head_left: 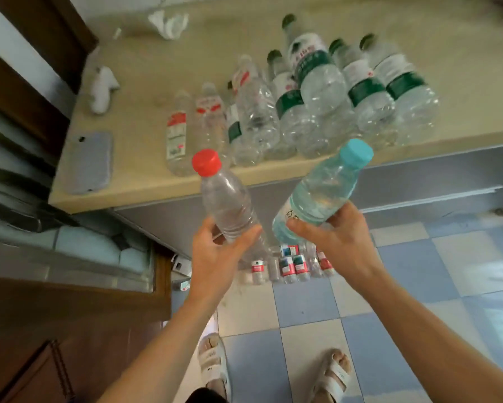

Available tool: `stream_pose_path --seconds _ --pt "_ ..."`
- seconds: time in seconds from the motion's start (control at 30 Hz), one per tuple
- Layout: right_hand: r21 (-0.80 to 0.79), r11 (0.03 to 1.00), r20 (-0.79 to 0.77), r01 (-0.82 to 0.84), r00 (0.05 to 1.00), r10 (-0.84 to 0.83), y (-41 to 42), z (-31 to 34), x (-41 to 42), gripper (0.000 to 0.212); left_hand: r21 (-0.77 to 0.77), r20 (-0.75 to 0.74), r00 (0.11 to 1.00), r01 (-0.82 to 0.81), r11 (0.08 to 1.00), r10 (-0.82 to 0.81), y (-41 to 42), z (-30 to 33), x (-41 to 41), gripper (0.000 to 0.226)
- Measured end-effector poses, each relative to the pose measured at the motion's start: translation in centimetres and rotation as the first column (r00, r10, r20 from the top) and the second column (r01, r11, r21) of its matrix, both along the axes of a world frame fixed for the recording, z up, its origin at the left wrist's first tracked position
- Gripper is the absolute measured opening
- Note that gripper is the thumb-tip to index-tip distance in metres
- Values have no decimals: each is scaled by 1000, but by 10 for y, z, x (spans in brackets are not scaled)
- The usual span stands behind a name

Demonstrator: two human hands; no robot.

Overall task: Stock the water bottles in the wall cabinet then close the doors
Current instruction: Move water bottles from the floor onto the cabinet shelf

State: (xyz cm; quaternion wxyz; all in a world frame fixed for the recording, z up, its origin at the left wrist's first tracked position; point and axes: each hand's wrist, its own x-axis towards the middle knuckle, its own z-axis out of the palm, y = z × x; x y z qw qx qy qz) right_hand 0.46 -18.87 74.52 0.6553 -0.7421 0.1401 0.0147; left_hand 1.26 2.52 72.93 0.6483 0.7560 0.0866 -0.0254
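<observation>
Beige stone-look counter [145, 184] spans the upper frame, crowded with clear ribbed plastic bottles [317, 91]; blue-and-white checked tile floor [418, 286] lower right. We grip a red-capped bottle [227, 205] in our left hand [218, 257] and a blue-capped bottle [320, 190] in our right hand [340, 239], mid-frame.

Red cap [206, 162], turquoise cap [356, 152], green-banded labels [366, 89], beige counter [145, 68], blue-and-white checkered floor tiles [418, 274].

Lit brightly and evenly, by soft daylight. Pale glare on the blue-and-white floor tiles [462, 257] right of the counter [145, 187]. Only faint shadows beneath the counter edge. Motion blur over the bottles on the counter [317, 91], labels unreadable. Strong wide-angle bending of lines toward the edges.
</observation>
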Motion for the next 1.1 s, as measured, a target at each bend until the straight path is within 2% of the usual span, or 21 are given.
stream_pose_path --seconds 0.2,0.33,0.47,0.63,0.77,1.0,1.1 --pt "-48 998 170 -34 985 41 66 127 34 57 -49 227 974 30 998 -18 69 126 44 34" --pt "-79 996 302 -29 952 51 110 198 59 49 -87 326 945 75 993 -43 106 195 73 36" --pt "-132 991 422 4 905 52 133 257 81 45 -49 402 913 95 994 -68 130 259 103 40" --pt "-151 989 500 -1 863 77 125 320 116 44 43 507 858 63 997 -76 135 340 142 40" --pt "-203 979 590 -6 797 128 103 378 151 43 59 598 802 -26 998 -14 118 402 170 38" --pt "-230 969 693 -91 683 229 95 485 220 51 -11 710 699 -112 994 86 106 508 207 32" --pt "-220 968 736 -117 631 244 99 528 247 48 -74 736 668 -81 994 109 111 545 226 40"
